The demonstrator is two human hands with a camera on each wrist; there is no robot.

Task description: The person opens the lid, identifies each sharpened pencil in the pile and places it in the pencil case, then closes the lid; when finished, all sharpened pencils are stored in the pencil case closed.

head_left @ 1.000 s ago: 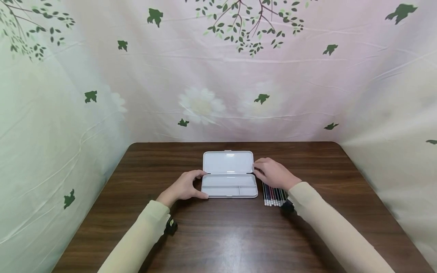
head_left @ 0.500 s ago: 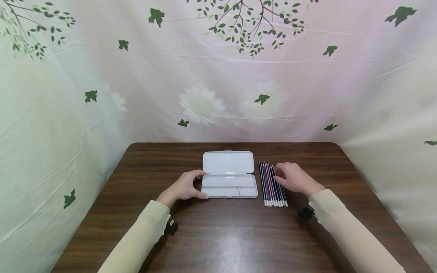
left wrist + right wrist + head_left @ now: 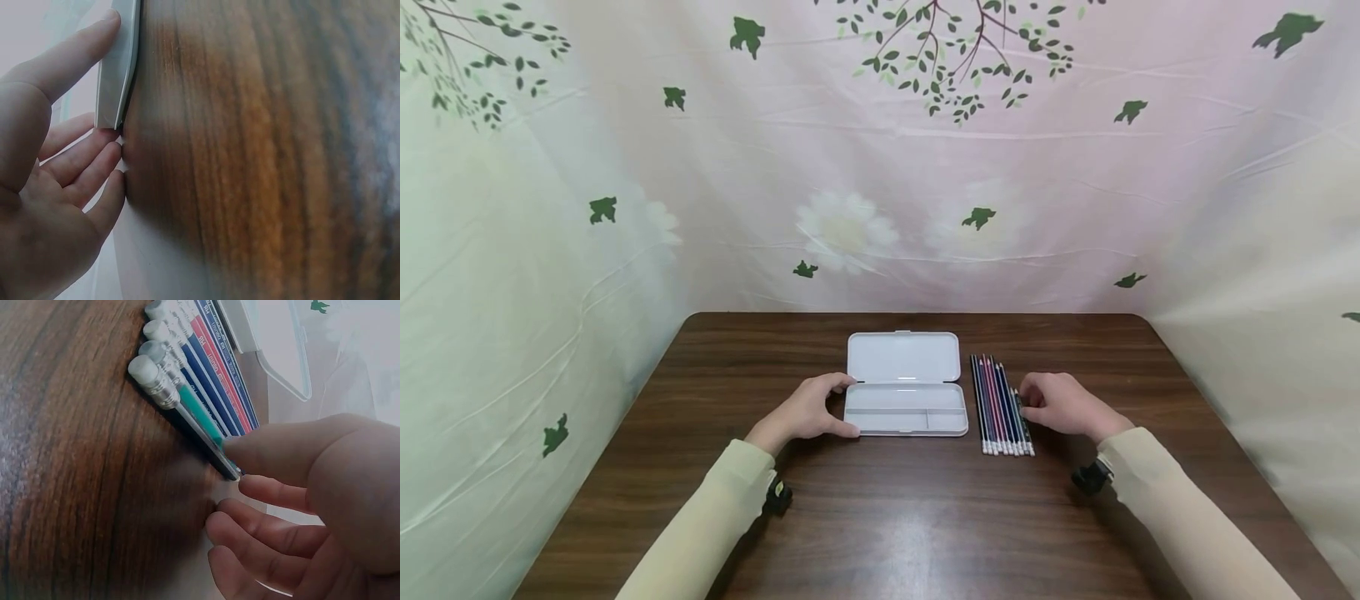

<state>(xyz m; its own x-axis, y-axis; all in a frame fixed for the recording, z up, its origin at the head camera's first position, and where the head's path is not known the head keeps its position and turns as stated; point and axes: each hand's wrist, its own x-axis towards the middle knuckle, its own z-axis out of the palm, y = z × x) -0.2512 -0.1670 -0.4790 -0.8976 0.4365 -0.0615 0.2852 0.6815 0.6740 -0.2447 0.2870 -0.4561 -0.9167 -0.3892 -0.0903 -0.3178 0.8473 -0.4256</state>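
Note:
A white pencil case (image 3: 904, 423) lies with its lid (image 3: 902, 357) folded back, its tray split into compartments. My left hand (image 3: 808, 408) holds the case's left end, thumb at the front corner and fingers at the back. To the right of the case, several pencils (image 3: 996, 408) lie in a row with white erasers toward me. My right hand (image 3: 1058, 404) is at the row's right edge. In the right wrist view, thumb and index finger close in on the outermost dark pencil (image 3: 194, 434), beside a green one (image 3: 199, 415); their fingertips partly hide the pencils' far ends.
The brown wooden table (image 3: 895, 517) spreads around the case and pencils. A printed curtain (image 3: 887, 158) with leaves and birds stands behind the table and along both sides. Small black devices are worn at both wrists.
My right hand has moved from over the pencils by the case, rightward and slightly nearer, to the row's right edge, uncovering the pencils. My left hand and the case stay put.

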